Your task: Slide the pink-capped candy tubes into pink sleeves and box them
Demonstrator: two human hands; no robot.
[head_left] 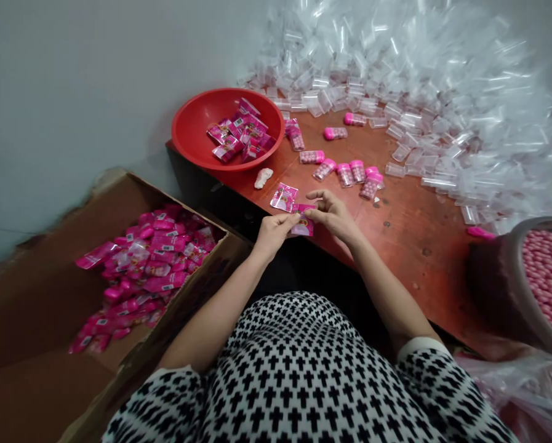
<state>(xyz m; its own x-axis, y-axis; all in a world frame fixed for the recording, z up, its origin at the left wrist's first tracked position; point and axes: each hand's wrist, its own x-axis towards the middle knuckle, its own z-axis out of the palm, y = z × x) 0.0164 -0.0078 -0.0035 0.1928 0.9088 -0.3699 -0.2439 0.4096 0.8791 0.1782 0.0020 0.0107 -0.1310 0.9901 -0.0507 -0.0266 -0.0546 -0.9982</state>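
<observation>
A small pink printed packet (303,223) is pinched between both hands at the table's near edge. My left hand (276,232) grips its left side, thumb on top. The thumb and a finger of my right hand (332,214) close on its upper right, the other fingers curled. Just beyond, a second pink packet (284,197) lies flat on the table. Several filled bottles with pink caps, such as this bottle (323,169), lie farther back, holding pink balls. A whitish crumpled lump (263,178) rests left of the flat packet.
A red bowl (188,138) with pink packets stands at the table's left corner. Below left, an open cardboard box (36,326) holds many pink packages. Clear empty bottles (396,80) are heaped at the back right. A bucket (492,264) of pink balls stands at right.
</observation>
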